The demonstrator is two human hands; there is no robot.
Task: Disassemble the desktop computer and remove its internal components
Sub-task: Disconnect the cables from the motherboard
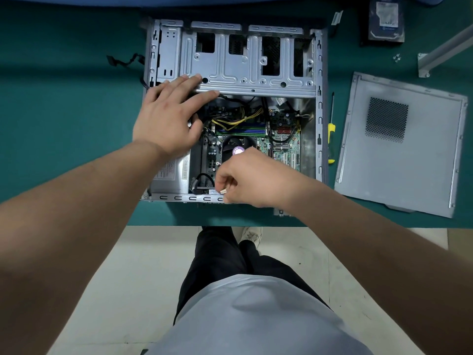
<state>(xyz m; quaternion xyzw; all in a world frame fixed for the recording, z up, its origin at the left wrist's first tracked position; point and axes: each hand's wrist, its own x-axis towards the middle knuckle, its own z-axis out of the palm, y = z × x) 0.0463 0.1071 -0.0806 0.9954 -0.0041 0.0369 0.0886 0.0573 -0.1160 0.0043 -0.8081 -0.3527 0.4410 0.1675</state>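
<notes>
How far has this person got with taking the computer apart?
Done: side panel off, hard drive out on the mat. In hand: right hand pinches a small white connector; left hand rests on the drive cage. Left: motherboard, fan, power supply.

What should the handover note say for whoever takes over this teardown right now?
Left hand: open, resting flat on the drive cage edge.
Right hand: pinching a small white connector near the case's front rim.
Done: side panel off and on the mat to the right, hard drive out, screws set aside.
Left: CPU fan, RAM, motherboard, power supply, cabling. Screwdriver lies right of the case.
</notes>
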